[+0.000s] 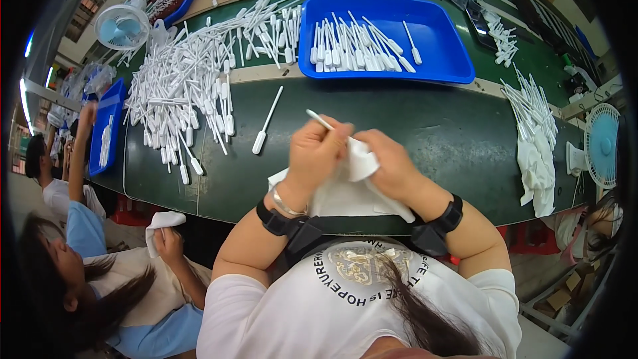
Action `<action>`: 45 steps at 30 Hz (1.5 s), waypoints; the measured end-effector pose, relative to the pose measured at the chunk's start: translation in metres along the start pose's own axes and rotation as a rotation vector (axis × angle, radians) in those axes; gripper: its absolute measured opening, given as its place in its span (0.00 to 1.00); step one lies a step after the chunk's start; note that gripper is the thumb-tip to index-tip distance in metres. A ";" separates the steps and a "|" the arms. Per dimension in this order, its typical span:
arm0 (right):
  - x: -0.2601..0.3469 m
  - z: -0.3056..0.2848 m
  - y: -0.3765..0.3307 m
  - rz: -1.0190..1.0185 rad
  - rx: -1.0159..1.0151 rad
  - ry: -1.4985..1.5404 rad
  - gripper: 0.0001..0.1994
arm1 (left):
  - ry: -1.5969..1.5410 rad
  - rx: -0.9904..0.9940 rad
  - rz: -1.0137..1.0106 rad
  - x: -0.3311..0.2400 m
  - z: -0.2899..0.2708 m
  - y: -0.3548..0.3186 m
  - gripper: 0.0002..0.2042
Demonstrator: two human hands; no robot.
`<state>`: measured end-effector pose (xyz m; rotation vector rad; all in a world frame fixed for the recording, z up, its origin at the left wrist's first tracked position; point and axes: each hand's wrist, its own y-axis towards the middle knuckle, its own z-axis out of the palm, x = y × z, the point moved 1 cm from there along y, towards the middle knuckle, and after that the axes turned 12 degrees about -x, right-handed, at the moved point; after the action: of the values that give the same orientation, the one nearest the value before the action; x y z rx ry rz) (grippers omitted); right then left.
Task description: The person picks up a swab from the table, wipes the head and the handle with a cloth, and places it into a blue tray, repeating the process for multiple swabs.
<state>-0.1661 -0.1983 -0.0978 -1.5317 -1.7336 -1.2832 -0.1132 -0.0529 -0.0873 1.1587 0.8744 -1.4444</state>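
The dark green desk (412, 126) carries a blue tray (445, 40) of white plastic droppers at one o'clock from the hands, and a loose heap of droppers (193, 86) at ten o'clock. A white cloth (345, 193) lies at the desk's near edge under both hands. The left hand (316, 153) has its grip pinched around one white dropper (319, 119), whose long axis runs from the fist toward ten o'clock, only its thin end showing. The right hand (395, 163), just beside at three o'clock, has its grip pressed together on a fold of the cloth that meets the dropper.
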 end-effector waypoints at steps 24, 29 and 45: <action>-0.012 -0.017 0.002 0.384 0.091 0.657 0.09 | -0.240 -0.056 0.092 -0.009 -0.024 0.011 0.09; 0.000 -0.007 -0.005 0.091 0.011 0.250 0.08 | -0.025 -0.033 0.159 0.000 -0.008 -0.003 0.08; 0.002 -0.018 -0.004 -0.113 0.134 0.310 0.07 | 0.061 0.048 0.097 -0.001 -0.003 -0.016 0.07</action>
<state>-0.1739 -0.2129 -0.0898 -1.1084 -1.6839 -1.3480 -0.1283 -0.0470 -0.0881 1.2702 0.8182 -1.3634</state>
